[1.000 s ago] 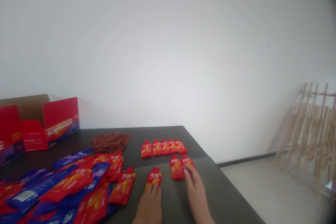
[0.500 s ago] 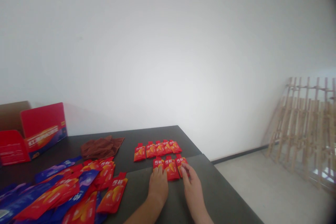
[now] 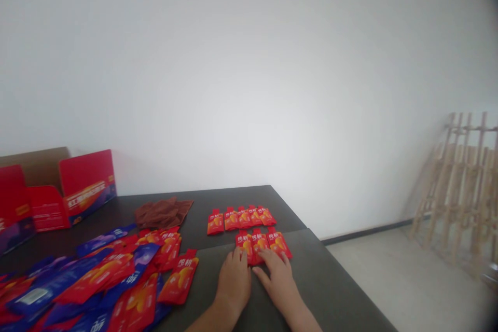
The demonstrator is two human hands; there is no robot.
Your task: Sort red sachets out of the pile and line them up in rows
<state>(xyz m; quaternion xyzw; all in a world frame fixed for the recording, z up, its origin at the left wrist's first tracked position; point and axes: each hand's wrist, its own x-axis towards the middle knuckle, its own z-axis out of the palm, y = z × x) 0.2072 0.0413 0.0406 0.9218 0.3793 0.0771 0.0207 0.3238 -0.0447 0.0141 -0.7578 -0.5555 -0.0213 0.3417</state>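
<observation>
Three red pouches with orange fruit art and a spout top, the middle one (image 3: 260, 245) flanked by a left one (image 3: 244, 244) and a right one (image 3: 279, 245), lie side by side in a front row. My left hand (image 3: 234, 281) rests flat with its fingertips on the left pouch. My right hand (image 3: 275, 276) lies with its fingers across the lower edge of the middle pouch. Neither hand grips anything. Behind them lies a row of several matching pouches (image 3: 241, 218). A loose red pouch (image 3: 179, 281) lies left of my left hand.
A heap of red and blue pouches (image 3: 93, 280) covers the table's left side. Behind it are a brown cloth (image 3: 162, 213) and an opened red cardboard display box (image 3: 87, 187). The dark table (image 3: 330, 285) ends at the right, above a pale floor and a leaning wooden frame (image 3: 459, 192).
My right hand has slid left and now lies over the middle pouch. My left hand has shifted slightly. The view has swung a little, moving the box and frame in the picture.
</observation>
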